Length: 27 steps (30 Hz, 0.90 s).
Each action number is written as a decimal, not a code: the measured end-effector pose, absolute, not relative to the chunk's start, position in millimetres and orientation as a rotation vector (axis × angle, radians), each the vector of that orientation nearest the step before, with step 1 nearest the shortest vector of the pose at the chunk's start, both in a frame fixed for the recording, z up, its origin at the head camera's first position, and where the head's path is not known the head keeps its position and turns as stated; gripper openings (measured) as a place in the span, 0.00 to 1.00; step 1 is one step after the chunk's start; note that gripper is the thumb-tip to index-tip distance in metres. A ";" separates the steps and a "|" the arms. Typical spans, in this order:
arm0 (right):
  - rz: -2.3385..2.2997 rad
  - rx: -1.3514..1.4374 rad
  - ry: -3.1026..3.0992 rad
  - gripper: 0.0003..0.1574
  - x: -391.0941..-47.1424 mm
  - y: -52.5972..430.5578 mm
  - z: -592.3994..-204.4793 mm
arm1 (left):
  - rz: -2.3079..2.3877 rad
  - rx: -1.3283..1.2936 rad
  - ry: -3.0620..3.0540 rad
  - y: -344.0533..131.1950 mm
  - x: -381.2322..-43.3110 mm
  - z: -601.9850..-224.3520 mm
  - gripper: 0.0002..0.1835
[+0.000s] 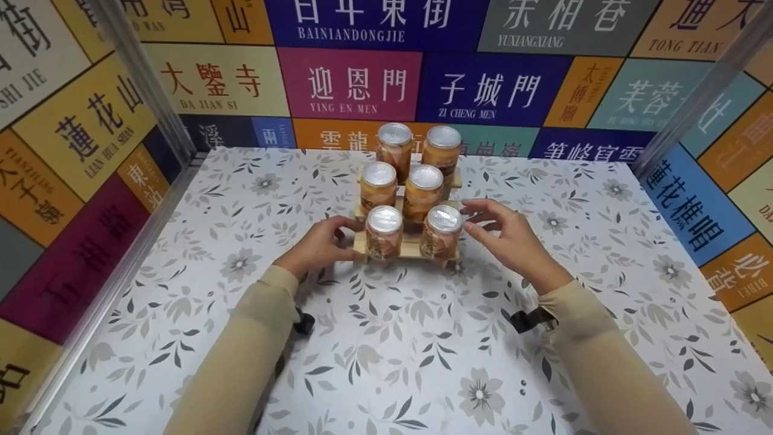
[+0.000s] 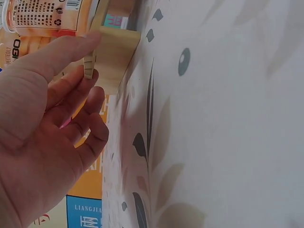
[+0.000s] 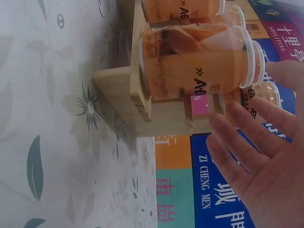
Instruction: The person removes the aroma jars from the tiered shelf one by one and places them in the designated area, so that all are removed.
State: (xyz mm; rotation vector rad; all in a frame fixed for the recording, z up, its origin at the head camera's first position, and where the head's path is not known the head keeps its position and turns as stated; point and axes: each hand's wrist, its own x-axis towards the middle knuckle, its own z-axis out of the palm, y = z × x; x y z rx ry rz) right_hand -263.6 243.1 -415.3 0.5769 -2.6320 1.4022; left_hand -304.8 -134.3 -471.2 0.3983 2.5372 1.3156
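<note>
A stepped wooden stand [image 1: 413, 249] carries several orange cans with silver lids, two on each of its three steps. My left hand [image 1: 320, 246] is at the left end of the lowest step. In the left wrist view its thumb and fingers [image 2: 71, 92] pinch the edge of the step board [image 2: 89, 67], under the printed label of a can [image 2: 47, 16]. My right hand [image 1: 513, 241] is beside the front right can [image 1: 444, 232]. Its fingers are spread and loosely bent around nothing in the right wrist view, near the lid end of that can [image 3: 199, 61].
A white tabletop [image 1: 386, 338] with grey leaves and flowers lies under the stand. Colourful panels [image 1: 350, 84] with place names rise behind it and at both sides. Clear upright edges [image 1: 154, 90] run along the corners. Black straps [image 1: 531, 320] hang at both wrists.
</note>
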 end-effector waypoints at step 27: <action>1.428 0.609 -2.558 0.42 -271.2 217.9 -425.6 | 1.297 0.476 2.539 -139.2 -309.3 -471.1 0.30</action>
